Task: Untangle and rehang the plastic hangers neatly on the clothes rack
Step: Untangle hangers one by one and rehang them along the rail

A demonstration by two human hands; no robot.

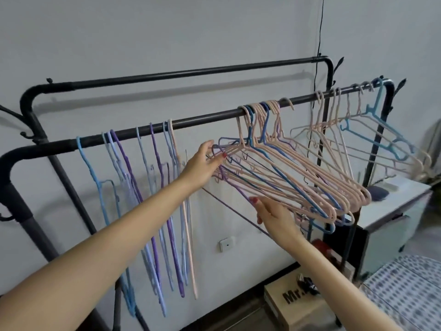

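Pink hangers (298,173), fingers (214,161) seemingly touching.

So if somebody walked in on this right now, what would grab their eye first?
Probably the tangled bunch of pink, blue and purple plastic hangers splayed out sideways at the middle of the black metal clothes rack's front rail, with the left hand at its near tips and the right hand under its lower edge. Next, the blue and purple hangers hanging straight down in a row on the left.

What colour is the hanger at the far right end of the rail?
Light blue hanger, clearest in the head view.
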